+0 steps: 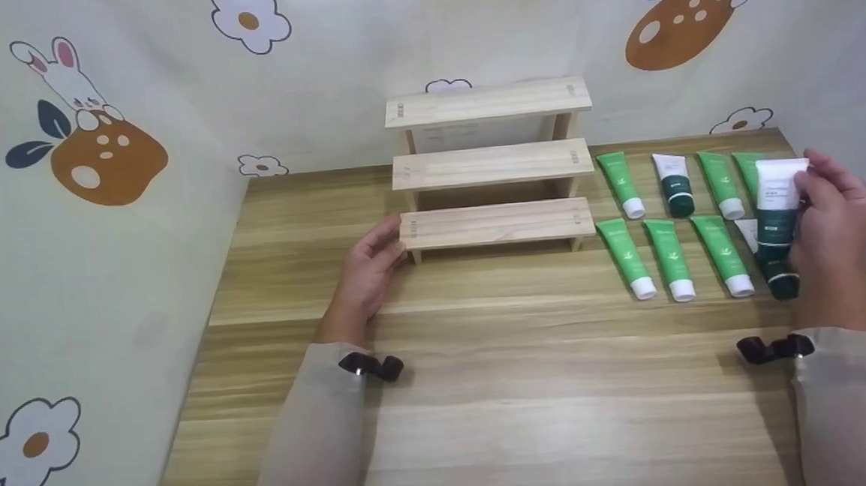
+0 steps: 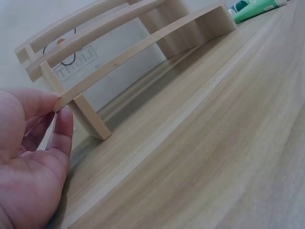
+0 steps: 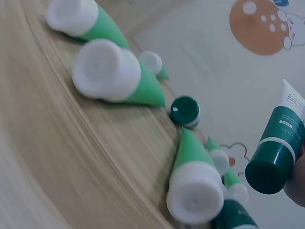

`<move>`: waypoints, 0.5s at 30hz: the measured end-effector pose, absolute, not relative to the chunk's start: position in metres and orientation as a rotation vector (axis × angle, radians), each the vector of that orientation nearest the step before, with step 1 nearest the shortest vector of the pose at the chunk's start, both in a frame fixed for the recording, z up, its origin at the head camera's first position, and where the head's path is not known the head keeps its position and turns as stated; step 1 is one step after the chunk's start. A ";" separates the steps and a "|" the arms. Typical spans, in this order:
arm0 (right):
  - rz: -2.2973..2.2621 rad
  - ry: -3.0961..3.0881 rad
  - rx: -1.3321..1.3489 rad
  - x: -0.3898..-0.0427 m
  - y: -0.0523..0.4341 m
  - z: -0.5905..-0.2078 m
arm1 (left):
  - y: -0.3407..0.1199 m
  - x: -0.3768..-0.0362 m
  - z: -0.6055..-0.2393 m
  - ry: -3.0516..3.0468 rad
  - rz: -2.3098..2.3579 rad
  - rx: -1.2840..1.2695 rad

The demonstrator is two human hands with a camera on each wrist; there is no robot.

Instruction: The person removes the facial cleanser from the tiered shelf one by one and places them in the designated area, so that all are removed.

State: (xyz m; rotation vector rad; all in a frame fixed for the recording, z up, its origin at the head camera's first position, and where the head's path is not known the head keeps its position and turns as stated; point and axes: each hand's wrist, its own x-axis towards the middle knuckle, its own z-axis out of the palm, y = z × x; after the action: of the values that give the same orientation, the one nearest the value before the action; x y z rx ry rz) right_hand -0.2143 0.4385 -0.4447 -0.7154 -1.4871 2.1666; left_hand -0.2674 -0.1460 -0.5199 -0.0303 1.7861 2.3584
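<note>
A three-tier wooden rack (image 1: 496,222) stands at the back of the table. My left hand (image 1: 373,268) pinches the left end of its lowest board; the left wrist view shows thumb and fingers on that board's corner (image 2: 61,101). On the right, my right hand (image 1: 837,211) holds up a white and dark green squeeze tube (image 1: 778,195), its dark cap (image 3: 270,172) pointing down. Beneath it lies another dark green tube (image 1: 782,282), partly hidden. Green tubes with white caps (image 1: 669,258) lie in two rows beside the rack, with one white and dark green tube (image 1: 676,187) in the back row.
The wood-grain table (image 1: 532,387) meets a pale wall covering (image 1: 332,76) at the back and sides, printed with rabbits, orange fruit and flowers. Small black devices (image 1: 774,348) sit at both sleeve cuffs.
</note>
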 end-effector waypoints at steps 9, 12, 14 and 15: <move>2.132 -1.529 -0.788 -0.208 0.469 -0.456 | -0.145 -0.267 -0.520 1.818 2.354 -0.054; 2.124 -1.543 -0.852 -0.204 0.480 -0.461 | -0.145 -0.267 -0.520 1.813 2.345 -0.056; 2.113 -1.536 -0.902 -0.203 0.486 -0.462 | -0.144 -0.267 -0.521 1.815 2.342 -0.053; 2.109 -1.532 -0.921 -0.202 0.489 -0.463 | -0.144 -0.267 -0.521 1.816 2.341 -0.053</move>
State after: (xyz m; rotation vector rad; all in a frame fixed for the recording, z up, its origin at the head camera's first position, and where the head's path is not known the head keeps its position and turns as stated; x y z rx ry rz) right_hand -0.2019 0.4885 -0.4630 -0.9212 -1.5321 2.1085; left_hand -0.2669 -0.1442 -0.5207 -0.0530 1.8161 2.3409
